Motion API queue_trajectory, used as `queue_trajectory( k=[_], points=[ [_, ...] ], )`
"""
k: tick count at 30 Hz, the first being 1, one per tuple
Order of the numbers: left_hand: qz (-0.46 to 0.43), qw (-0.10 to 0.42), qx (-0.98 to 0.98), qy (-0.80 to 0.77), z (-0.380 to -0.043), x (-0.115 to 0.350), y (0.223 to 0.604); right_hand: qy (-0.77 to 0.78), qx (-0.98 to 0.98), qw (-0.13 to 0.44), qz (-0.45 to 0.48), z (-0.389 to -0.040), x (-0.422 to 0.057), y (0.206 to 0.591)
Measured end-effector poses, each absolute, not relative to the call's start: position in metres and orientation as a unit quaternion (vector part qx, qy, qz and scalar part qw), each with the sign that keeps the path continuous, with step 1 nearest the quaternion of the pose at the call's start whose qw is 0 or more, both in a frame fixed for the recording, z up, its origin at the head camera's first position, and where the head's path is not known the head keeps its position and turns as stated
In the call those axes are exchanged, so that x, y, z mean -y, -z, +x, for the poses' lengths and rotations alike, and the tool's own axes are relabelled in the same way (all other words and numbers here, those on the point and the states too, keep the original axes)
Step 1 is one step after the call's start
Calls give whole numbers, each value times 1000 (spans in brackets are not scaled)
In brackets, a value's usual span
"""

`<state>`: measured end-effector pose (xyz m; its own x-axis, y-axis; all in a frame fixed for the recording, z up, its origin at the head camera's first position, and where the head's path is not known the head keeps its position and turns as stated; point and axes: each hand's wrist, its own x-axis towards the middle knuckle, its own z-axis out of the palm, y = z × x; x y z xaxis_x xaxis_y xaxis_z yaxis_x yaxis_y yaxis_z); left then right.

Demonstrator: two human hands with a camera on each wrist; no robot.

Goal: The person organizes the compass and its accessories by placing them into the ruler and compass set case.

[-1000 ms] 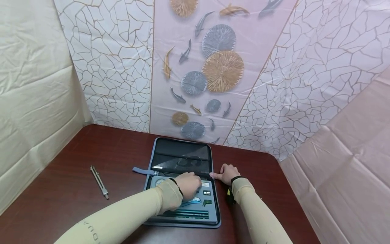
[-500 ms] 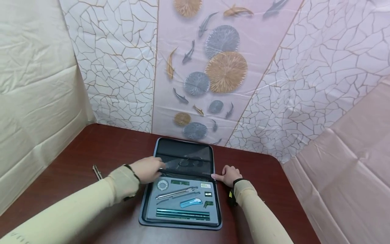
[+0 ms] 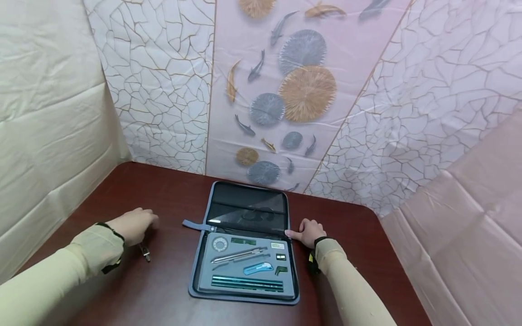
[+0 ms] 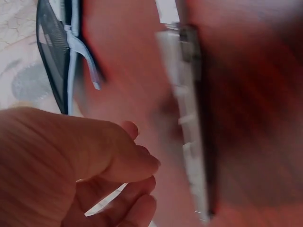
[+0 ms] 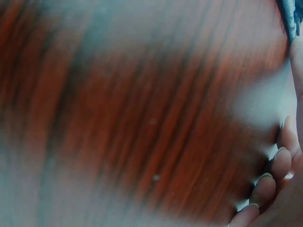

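Observation:
My left hand (image 3: 132,225) hovers at the left of the table over a silver drawing compass (image 3: 146,254), partly hidden beneath it. In the left wrist view, the blurred compass (image 4: 185,111) lies apart from my loosely bent thumb and fingers, which hold nothing. A zip case (image 3: 195,271) lies open in the middle, its grey foam holding another metal compass (image 3: 238,256), a blue cutter (image 3: 258,268), dark green pencils (image 3: 246,283) and small items. My right hand (image 3: 311,233) rests on the table beside the case, its thumb touching the case's right edge near the fold.
A blue strap (image 3: 192,224) sticks out from the left of the case. A small black and yellow object (image 3: 312,262) is partly hidden by my right wrist. Behind the brown table (image 3: 171,290) stands a patterned cloth wall (image 3: 163,90).
My left hand has moved left, from over the foam, past the case's left edge, to the compass on the table. My right hand has stayed at the case's right edge.

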<state>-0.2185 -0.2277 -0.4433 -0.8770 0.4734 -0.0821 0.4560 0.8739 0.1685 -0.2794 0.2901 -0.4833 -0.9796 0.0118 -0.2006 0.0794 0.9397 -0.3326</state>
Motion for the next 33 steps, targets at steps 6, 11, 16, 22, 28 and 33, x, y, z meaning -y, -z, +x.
queue_trajectory(
  k=[6, 11, 16, 22, 28, 33],
  points=[
    [244, 40, -967, -67, -210, 243, 453, 172, -980, 94, 27, -280, -287, 484],
    [251, 16, -966, -66, -208, 248, 459, 172, -980, 94, 28, -279, -286, 483],
    [250, 15, -965, -74, -209, 248, 460, 172, -980, 93, 28, -279, -288, 483],
    [250, 7, -965, -80, -209, 247, 459, 172, -981, 91, 28, -279, -289, 484],
    [260, -13, -962, -76, -210, 249, 459, 170, -981, 90, 33, -279, -288, 483],
    [248, 0, -967, -65, -213, 251, 460, 164, -982, 87, 33, -283, -290, 487]
  ],
)
